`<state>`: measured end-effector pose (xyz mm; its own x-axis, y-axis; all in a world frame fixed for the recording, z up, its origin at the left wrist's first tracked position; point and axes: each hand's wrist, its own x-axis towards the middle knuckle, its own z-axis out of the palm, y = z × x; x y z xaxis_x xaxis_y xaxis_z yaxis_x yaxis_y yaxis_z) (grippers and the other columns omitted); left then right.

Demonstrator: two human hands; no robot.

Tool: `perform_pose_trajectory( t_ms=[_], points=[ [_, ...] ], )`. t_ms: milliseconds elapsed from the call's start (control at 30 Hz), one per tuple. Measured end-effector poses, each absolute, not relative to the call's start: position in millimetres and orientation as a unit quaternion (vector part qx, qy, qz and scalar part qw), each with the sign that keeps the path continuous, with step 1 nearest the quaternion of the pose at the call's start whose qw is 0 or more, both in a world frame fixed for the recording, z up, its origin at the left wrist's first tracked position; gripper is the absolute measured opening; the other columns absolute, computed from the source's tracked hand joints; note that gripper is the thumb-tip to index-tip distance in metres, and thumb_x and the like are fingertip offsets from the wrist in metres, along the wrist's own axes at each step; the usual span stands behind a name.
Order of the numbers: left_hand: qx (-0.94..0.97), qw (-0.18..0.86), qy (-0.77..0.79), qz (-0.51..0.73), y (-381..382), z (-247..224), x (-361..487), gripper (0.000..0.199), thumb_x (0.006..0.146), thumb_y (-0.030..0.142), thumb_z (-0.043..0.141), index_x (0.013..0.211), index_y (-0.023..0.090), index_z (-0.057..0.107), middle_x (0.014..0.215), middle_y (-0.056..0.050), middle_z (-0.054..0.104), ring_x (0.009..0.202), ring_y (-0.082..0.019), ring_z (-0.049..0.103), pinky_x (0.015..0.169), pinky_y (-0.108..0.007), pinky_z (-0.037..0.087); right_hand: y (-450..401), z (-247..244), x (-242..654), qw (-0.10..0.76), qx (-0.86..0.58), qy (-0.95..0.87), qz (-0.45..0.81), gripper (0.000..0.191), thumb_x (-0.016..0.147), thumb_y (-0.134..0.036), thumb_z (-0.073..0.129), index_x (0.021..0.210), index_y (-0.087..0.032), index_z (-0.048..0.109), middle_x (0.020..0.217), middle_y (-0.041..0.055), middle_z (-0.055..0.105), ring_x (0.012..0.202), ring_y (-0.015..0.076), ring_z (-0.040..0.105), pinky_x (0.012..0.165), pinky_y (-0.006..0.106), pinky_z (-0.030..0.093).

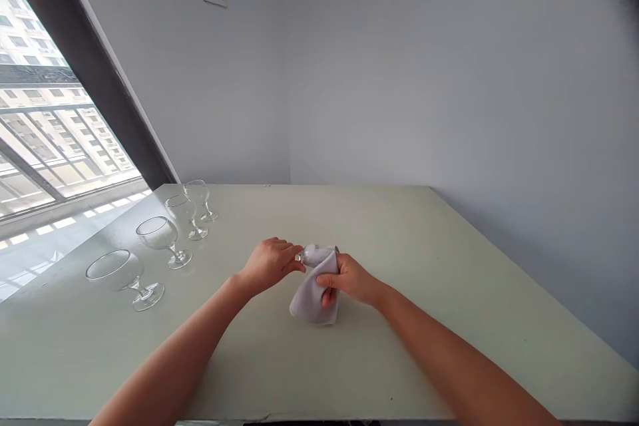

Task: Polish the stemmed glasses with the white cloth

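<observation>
My left hand (273, 265) is closed around the stem end of a stemmed glass (315, 253), which lies sideways in the air above the table. The fingers cover most of its foot. In my right hand (349, 277) is a pale lilac cloth (313, 296), pinched between thumb and fingers. Part of the cloth sits at the glass's bowl and seems to reach inside it, while the rest hangs below. My right fingers are at the rim end of the bowl, partly hidden by the cloth.
Several clear stemmed glasses stand in a row along the table's left side, the nearest glass (148, 295) closest to me. The pale glossy table (399, 359) meets grey walls (424, 66) behind and at the right. A window (54, 106) is at the left.
</observation>
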<state>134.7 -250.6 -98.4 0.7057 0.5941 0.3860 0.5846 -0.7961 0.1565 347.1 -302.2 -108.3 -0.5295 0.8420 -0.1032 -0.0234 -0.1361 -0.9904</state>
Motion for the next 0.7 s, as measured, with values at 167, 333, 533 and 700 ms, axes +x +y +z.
perform_pose_trajectory(
  t_ms=[167, 333, 533, 700],
  points=[
    [0.850, 0.384, 0.347, 0.101, -251.7, -89.2, 130.9, 0.042, 0.080, 0.053, 0.043, 0.062, 0.017, 0.054, 0.058, 0.001, 0.051, 0.052, -0.009, 0.046, 0.048, -0.021, 0.030, -295.7, -108.5, 359.9, 0.257, -0.357, -0.724, 0.532, 0.010, 0.073, -0.024, 0.058, 0.079, -0.020, 0.066, 0.067, -0.0012, 0.063, 0.060, 0.0147, 0.060, 0.059, 0.027, 0.046],
    [0.732, 0.589, 0.333, 0.082, -248.4, -90.2, 133.4, 0.046, 0.077, 0.056, 0.044, 0.074, 0.013, 0.060, 0.056, 0.001, 0.049, 0.046, -0.008, 0.042, 0.047, -0.022, 0.032, -281.2, -110.6, 374.5, 0.262, -0.361, -0.836, 0.319, 0.018, 0.074, -0.016, 0.053, 0.078, -0.023, 0.069, 0.075, -0.0028, 0.067, 0.074, 0.0164, 0.060, 0.066, 0.025, 0.043],
    [0.674, 0.573, 0.431, 0.177, -235.4, -105.0, 131.8, 0.044, 0.076, 0.055, 0.046, 0.077, 0.013, 0.060, 0.059, 0.000, 0.051, 0.048, -0.007, 0.042, 0.049, -0.022, 0.032, -268.8, -105.0, 399.3, 0.414, -0.469, -0.750, 0.213, 0.035, 0.078, -0.019, 0.048, 0.109, -0.029, 0.062, 0.104, -0.0005, 0.065, 0.090, 0.0186, 0.058, 0.080, 0.032, 0.042],
    [0.716, 0.413, 0.522, 0.210, -236.3, -109.4, 134.4, 0.027, 0.077, 0.040, 0.045, 0.069, 0.017, 0.056, 0.064, 0.000, 0.056, 0.055, -0.011, 0.049, 0.050, -0.022, 0.033, -283.5, -93.1, 383.4, 0.398, -0.437, -0.804, 0.061, 0.034, 0.080, -0.027, 0.052, 0.113, -0.030, 0.060, 0.102, 0.0024, 0.065, 0.110, 0.0250, 0.046, 0.102, 0.045, 0.019]
  ],
)
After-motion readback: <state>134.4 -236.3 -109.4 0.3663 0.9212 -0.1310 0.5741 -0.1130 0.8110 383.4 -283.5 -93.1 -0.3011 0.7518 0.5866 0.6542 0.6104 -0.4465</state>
